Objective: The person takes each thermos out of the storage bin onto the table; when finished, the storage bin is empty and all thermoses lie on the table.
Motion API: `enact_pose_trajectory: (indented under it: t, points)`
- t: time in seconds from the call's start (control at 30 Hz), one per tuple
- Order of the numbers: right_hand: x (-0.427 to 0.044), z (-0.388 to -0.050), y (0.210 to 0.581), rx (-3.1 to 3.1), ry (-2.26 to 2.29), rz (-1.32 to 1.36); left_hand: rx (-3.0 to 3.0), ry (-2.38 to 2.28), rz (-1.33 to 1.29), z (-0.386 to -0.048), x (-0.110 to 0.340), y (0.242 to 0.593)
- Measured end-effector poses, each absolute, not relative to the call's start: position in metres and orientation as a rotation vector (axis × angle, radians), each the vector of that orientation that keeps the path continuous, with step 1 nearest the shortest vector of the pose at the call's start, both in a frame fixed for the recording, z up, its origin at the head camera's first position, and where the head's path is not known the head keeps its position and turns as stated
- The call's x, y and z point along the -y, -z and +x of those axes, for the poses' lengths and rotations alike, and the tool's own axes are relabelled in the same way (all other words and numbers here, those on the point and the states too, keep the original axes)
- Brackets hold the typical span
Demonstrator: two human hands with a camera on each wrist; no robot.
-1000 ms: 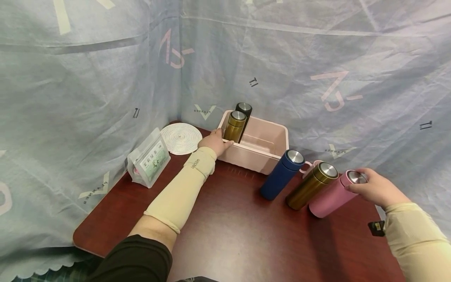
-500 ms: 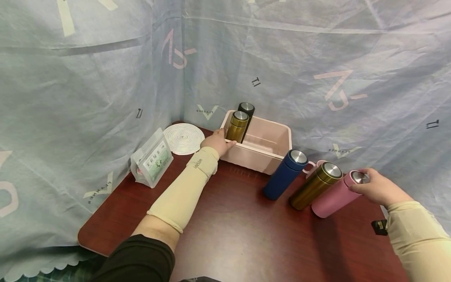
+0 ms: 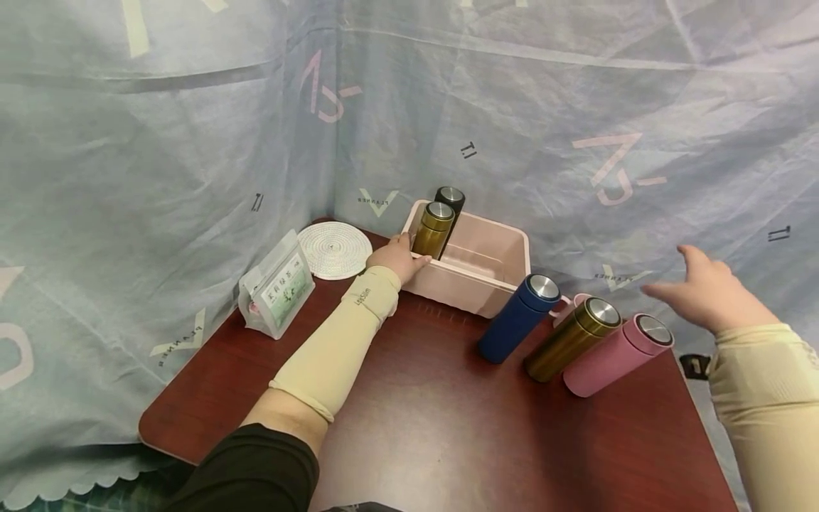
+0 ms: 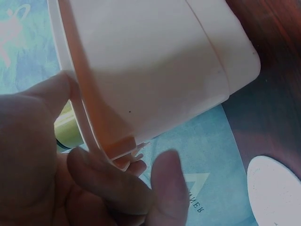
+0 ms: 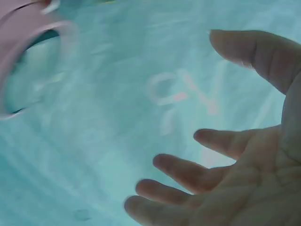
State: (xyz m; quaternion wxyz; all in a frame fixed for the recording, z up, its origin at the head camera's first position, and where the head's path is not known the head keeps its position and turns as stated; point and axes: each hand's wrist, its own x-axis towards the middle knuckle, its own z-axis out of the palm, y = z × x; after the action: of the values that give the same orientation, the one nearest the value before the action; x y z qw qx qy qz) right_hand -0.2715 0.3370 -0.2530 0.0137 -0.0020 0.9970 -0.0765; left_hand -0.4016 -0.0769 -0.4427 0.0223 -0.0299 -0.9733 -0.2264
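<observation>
"Pale pink plastic bin [image 3: 467, 288]: location and hold?"

"Back of the bench [image 3: 397, 427]; the left hand [image 3: 394, 261] grips its rim at the near left corner."

"Contents?"

"Two steel-topped items, upright at its left end: one gold flask [image 3: 429, 238], one black flask [image 3: 457, 208]."

"Remaining stock?"

"Row of three standing to the bin's right: blue flask [image 3: 517, 320], second gold flask [image 3: 566, 348], pink flask [image 3: 611, 363]."

"Right hand [image 3: 713, 291]?"

"Raised near the pink flask, apart from it, fingers and thumb spread."
</observation>
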Motion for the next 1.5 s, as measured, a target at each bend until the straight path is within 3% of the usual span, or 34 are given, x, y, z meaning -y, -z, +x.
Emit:
enact_pose_trajectory:
  t: [0.27,0.67,1.5]
  points:
    - [-0.26,-0.3,0.232,-3.125,0.367,-0.078,3.056,0.662,-0.089,-0.41,0.075,0.445]
    - [-0.164,-0.347,0.238,-3.048,0.49,-0.122,3.065,0.654,-0.083,-0.407,0.075,0.448]
    - [-0.083,-0.402,0.289,-2.936,0.613,0.028,3.039,0.665,-0.07,-0.402,0.075,0.442]
